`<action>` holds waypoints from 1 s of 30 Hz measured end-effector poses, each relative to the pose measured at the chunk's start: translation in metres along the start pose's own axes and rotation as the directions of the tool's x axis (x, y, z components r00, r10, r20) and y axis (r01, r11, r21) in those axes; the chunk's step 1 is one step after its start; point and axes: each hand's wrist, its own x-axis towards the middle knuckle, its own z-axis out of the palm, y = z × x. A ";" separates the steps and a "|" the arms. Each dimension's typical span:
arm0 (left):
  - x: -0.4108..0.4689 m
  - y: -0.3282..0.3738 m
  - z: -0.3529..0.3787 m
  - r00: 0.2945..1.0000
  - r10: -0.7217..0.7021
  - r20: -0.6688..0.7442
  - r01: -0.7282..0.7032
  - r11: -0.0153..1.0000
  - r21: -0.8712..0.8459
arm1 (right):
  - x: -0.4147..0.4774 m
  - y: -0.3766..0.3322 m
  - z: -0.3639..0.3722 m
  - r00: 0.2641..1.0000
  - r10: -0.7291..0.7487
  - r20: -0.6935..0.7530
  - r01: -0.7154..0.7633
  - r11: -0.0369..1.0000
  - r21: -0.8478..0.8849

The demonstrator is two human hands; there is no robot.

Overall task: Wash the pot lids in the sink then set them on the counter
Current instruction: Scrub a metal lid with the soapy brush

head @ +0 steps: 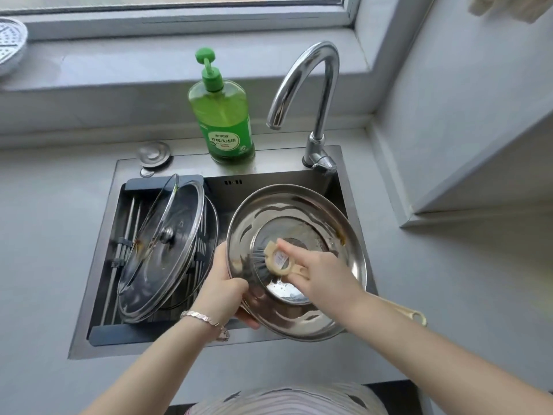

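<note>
At six o'clock both forearms are reaching forward over the near edge of the desk (39, 235). The left hand (223, 284), wearing a bracelet (206, 320), is gripping the steel lid (287, 205) at its nine o'clock rim, its fingers (233, 286) curled over the edge. The right hand (317, 274) is holding a cream brush (276, 259); its fingers (287, 245) are wrapped around the handle with one finger lying along the head, and the bristles are pressing inside the hollow of the lid. The lid is tilting, hollow side up, over the right half of the sink (299, 175). Its near rim is hanging past the front edge of the sink, and its three o'clock rim is reaching the right edge, so little room is remaining there.

At nine o'clock from it, a glass lid (161, 250) is leaning on its edge in the dark rack (104, 330), with a second lid (211, 232) just behind it. A narrow gap is separating them from the steel lid.

Farther, at twelve o'clock, a green soap bottle (224, 121) and a faucet (311, 85) are standing on the back ledge of the sink, and a round stopper (154, 154) is lying at eleven o'clock.
</note>
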 end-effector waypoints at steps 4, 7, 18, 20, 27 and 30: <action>-0.004 0.003 -0.002 0.999 0.031 0.036 -0.031 0.999 -0.014 | -0.008 -0.001 -0.012 1.000 0.022 0.003 -0.022 0.998 -0.067; -0.005 0.004 -0.002 0.996 0.058 0.064 -0.056 0.998 -0.034 | -0.016 -0.010 -0.013 0.999 -0.048 -0.020 0.046 0.996 -0.078; -0.019 0.001 0.000 0.982 0.086 0.167 -0.068 0.991 -0.111 | 0.021 0.025 -0.042 0.929 0.263 -0.259 -0.226 0.960 0.166; -0.019 0.002 0.000 0.983 0.091 0.161 -0.073 0.991 -0.115 | 0.012 0.012 -0.025 0.955 0.211 -0.208 -0.159 0.957 0.241; -0.019 -0.001 -0.002 0.985 0.125 0.118 -0.113 0.988 -0.109 | 0.024 0.018 -0.027 0.933 0.279 -0.227 -0.213 0.937 0.276; -0.015 0.000 -0.005 0.985 0.139 0.106 -0.126 0.985 -0.121 | 0.009 -0.005 -0.004 0.977 0.167 -0.134 -0.116 0.939 0.322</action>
